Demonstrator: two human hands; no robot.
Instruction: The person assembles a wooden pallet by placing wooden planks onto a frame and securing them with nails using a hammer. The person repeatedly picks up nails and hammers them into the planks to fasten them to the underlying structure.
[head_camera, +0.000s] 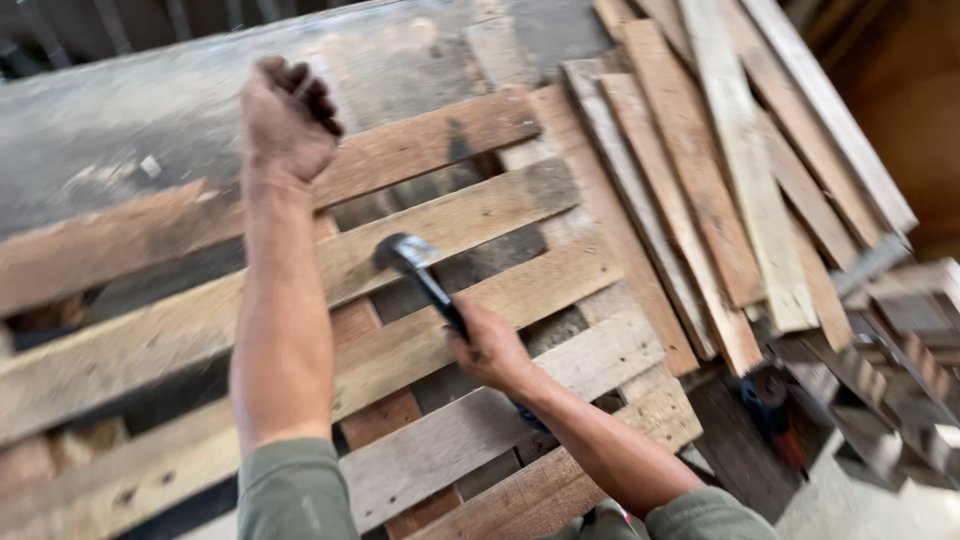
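Nearest to you, both green sleeves (295, 495) sit at the bottom edge, your forearms reaching out over the wooden pallet (400, 350).

Your right hand (490, 348) is low over the pallet's nearer slats, fingers wrapped tight around the dark handle of a hammer (425, 275). The handle runs up and to the left from your fist, and the dark metal head hangs just above a slat near the pallet's middle; whether it touches the wood, you can't tell from here. A bit of blue shows below your wrist, too hidden to name.

Your left hand (288, 115) is raised farther out, over the pallet's upper slats, fingers curled in together as a loose fist with nothing visible inside it. It's well apart from the hammer.

The pallet lies flat, its long slats running diagonally, pale and reddish boards with dark gaps between them.

To the right, near the floor, a small power tool (772, 400) with red on its body lies beside stacked timber offcuts (900, 340).

Beyond that, a pile of loose planks (720, 170) fans out, overlapping, leaning toward the upper right. Farthest back, a grey, scuffed concrete surface (150, 110) stretches behind the pallet.
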